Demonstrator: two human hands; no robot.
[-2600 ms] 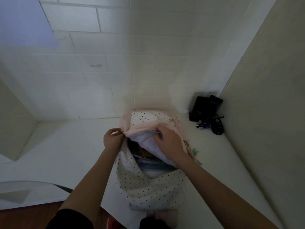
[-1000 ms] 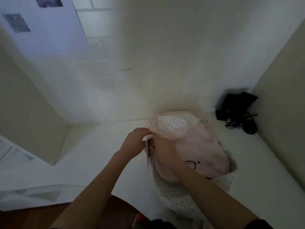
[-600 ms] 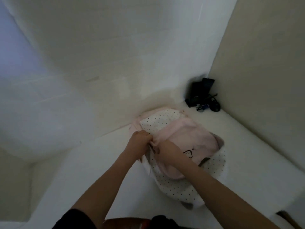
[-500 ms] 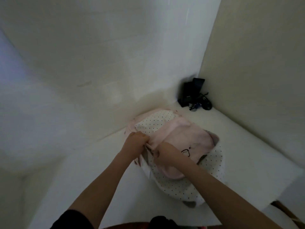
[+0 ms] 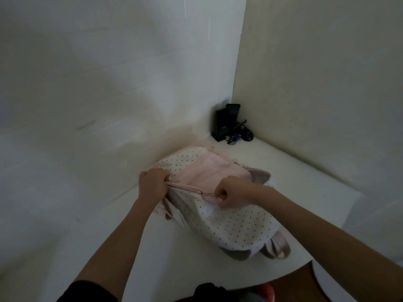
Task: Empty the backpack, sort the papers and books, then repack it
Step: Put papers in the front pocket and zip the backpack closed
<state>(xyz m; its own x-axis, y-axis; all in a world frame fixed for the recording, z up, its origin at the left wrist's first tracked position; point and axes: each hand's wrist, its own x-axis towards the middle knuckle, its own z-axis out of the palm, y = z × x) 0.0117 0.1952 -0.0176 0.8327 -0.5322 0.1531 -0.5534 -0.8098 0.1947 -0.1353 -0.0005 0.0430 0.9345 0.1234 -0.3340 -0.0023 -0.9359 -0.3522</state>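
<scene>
In the head view the backpack [image 5: 220, 205] lies on the table [image 5: 152, 253] with no papers or books out beside it, the left hand [image 5: 152, 184] clenching its edge and the right hand [image 5: 226, 196] fisted on the zipper [image 5: 189, 189], so repacking looks nearly finished, only zipping left.

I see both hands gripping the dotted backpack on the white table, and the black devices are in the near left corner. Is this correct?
Not quite. The head view shows the black devices in the far right corner. The rest holds: the left hand and the right hand both grip the dotted backpack on the white table.
</scene>
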